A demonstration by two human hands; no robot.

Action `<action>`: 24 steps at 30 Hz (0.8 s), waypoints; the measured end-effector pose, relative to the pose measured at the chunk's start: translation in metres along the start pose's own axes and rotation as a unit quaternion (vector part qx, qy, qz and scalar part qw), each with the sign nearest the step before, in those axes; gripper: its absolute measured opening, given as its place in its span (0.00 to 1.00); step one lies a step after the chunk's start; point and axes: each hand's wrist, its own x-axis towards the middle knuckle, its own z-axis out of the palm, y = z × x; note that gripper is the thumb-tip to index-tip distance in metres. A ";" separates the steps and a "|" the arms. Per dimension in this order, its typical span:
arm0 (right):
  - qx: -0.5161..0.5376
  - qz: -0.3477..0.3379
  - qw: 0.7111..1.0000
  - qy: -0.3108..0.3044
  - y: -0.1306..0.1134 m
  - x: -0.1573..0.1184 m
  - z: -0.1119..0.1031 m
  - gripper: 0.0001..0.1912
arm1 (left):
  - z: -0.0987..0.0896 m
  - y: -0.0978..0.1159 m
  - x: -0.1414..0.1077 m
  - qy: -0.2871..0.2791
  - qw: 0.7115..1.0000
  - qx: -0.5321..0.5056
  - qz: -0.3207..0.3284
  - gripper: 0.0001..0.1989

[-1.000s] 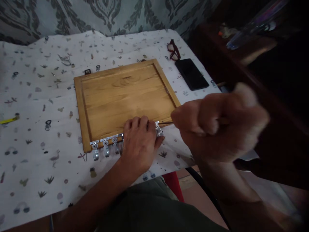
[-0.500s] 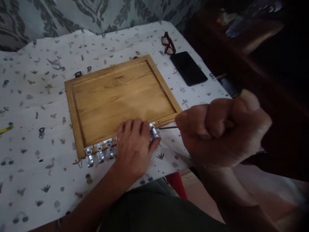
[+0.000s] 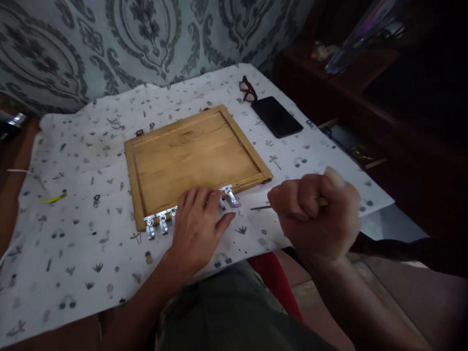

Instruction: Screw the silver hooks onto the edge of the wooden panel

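Observation:
A wooden framed board [image 3: 190, 156] lies on the cloth-covered table, with several metal hooks [image 3: 163, 223] on a rail along its near edge. My left hand [image 3: 197, 219] rests over the middle of that rail, palm down, thumb spread from the fingers, and hides some hooks. To the right of the board, my right hand [image 3: 314, 209] is a fist around a screwdriver [image 3: 261, 208]. Its thin shaft points left, its tip apart from the rightmost hook [image 3: 230, 195]; a bit of yellow handle shows between the fingers.
A black phone [image 3: 277, 117] and dark red glasses [image 3: 248, 90] lie beyond the board's right corner. A yellow item [image 3: 54, 198] is at the table's left. Patterned fabric [image 3: 146, 44] hangs behind, and dark wooden furniture [image 3: 347, 92] stands at the right.
The view has tilted up and shifted. My right hand with the screwdriver has drawn back from the rightmost hook, and more of the shaft's tip shows. My left hand stays on the rail.

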 end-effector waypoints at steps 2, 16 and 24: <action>0.001 -0.001 1.000 -0.007 0.002 -0.005 -0.001 0.28 | -0.007 -0.001 -0.012 0.044 0.999 -0.002 0.017 0.12; -0.053 -0.064 0.995 -0.047 0.025 -0.028 0.002 0.32 | -0.024 -0.142 -0.098 0.177 0.957 0.094 -0.207 0.09; -0.163 -0.075 0.980 -0.084 0.035 -0.029 0.009 0.33 | -0.014 -0.157 -0.096 0.160 0.947 0.109 -0.257 0.08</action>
